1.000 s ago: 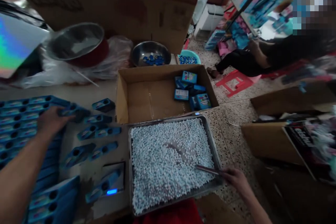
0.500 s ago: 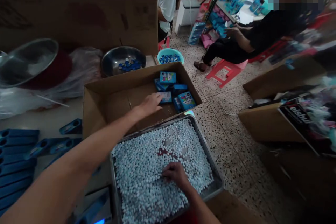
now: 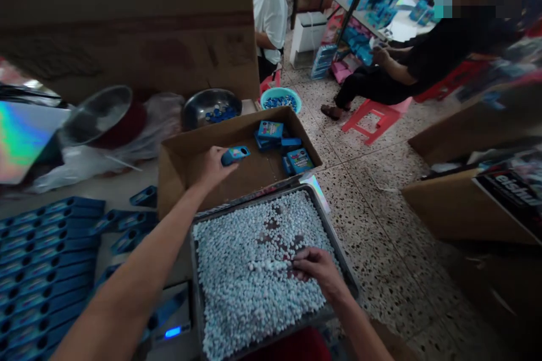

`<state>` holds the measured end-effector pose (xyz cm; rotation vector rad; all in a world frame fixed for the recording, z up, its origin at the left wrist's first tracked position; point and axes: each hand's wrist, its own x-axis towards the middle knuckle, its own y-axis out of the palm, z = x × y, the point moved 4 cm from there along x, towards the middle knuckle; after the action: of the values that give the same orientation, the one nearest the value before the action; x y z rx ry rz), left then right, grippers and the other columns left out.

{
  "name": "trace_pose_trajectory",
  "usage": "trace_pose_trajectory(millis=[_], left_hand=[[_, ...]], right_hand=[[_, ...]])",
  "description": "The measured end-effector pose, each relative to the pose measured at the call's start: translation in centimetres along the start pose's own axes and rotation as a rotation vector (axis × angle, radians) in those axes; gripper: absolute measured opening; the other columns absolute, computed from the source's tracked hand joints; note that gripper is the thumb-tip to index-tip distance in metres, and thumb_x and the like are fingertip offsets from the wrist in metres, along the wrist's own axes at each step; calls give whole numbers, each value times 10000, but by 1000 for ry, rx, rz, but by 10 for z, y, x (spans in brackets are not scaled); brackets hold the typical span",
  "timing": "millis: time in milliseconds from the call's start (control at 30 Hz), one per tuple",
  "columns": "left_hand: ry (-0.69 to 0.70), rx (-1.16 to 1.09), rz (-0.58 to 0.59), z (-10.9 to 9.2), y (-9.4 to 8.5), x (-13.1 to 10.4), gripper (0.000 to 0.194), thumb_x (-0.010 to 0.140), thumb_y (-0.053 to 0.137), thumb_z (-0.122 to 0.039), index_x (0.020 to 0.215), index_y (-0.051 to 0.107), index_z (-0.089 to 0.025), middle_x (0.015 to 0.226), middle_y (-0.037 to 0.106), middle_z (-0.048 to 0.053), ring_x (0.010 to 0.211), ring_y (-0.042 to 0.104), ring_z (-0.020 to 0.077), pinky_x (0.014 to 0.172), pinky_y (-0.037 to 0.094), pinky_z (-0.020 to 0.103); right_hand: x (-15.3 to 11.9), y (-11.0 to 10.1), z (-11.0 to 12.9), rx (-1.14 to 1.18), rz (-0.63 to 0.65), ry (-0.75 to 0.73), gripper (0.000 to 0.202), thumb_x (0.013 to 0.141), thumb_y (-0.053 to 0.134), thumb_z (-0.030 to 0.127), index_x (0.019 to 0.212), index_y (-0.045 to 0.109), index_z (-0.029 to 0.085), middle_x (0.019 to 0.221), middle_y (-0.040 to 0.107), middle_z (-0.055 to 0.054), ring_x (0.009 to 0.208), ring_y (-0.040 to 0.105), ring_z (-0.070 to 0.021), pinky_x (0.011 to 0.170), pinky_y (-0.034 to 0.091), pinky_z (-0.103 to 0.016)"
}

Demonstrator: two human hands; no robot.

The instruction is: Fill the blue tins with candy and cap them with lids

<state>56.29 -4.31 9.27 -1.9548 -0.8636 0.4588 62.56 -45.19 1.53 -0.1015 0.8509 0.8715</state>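
My left hand (image 3: 213, 168) is closed around a small blue candy box (image 3: 236, 154), held tilted above an open cardboard carton (image 3: 175, 149). A dark round hole shows in the end of this box. My right hand (image 3: 315, 271) is over a metal tray (image 3: 192, 262) spread with small pale blue and white candies (image 3: 241, 304). Its fingers pinch the end of what looks like a narrow scoop; a row of candies (image 3: 271, 266) covers most of it. Several blue boxes (image 3: 300, 160) lie in the right part of the carton.
Rows of blue boxes (image 3: 51, 259) stand at left, near a scale with a lit display (image 3: 173, 331). A metal bowl (image 3: 192, 104) and a turquoise basin (image 3: 297, 102) hold small blue pieces. A person in black sits on a red stool (image 3: 372, 118); another wears white (image 3: 271, 8).
My left hand has lifted a blue box from the pile in the carton and moved left with it. My right hand has moved right, and a row of candies now extends from its fingers.
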Motion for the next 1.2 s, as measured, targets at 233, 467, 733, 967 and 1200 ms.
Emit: trace_pose_trajectory(millis=[233, 467, 733, 967, 1200], left_hand=[[-374, -716, -199, 7, -45, -227, 471, 761, 807, -389, 1156, 647, -189, 1027, 735, 46, 910, 705, 201, 883, 576, 356], [-278, -547, -184, 1, -6, -300, 305, 775, 719, -188, 1078, 711, -221, 1095, 719, 48, 1028, 687, 223, 965, 531, 370], [-272, -489, -126, 4, 35, -323, 394, 719, 594, -46, 1067, 681, -210, 1066, 697, 55, 1033, 661, 218, 945, 519, 348], [-408, -494, -114, 20, 44, -348, 427, 681, 610, -81, 1078, 656, -232, 1091, 695, 57, 1069, 665, 247, 987, 518, 389], [-593, -641, -120, 51, 25, -374, 367, 704, 653, -153, 1061, 672, -239, 1082, 737, 25, 1002, 700, 229, 943, 539, 372]], right_hand=[[-37, 29, 80, -18, 87, -4, 311, 579, 948, 351, 711, 743, 159, 556, 677, -8, 444, 586, -104, 451, 429, -200], [-37, 60, 111, -256, 94, -98, 287, 612, 910, 348, 755, 764, 147, 599, 706, -30, 476, 604, -110, 468, 449, -209], [-24, 127, 97, -812, 107, -360, 94, 745, 692, 193, 782, 778, 186, 653, 726, -16, 528, 642, -140, 535, 470, -250], [-27, 104, 102, -841, 108, -425, 100, 774, 727, 237, 824, 809, 215, 679, 734, -27, 542, 628, -157, 547, 475, -277], [27, -27, 45, -518, -244, -157, 368, 478, 910, 433, 676, 762, 160, 616, 700, -36, 524, 597, -142, 529, 500, -272]])
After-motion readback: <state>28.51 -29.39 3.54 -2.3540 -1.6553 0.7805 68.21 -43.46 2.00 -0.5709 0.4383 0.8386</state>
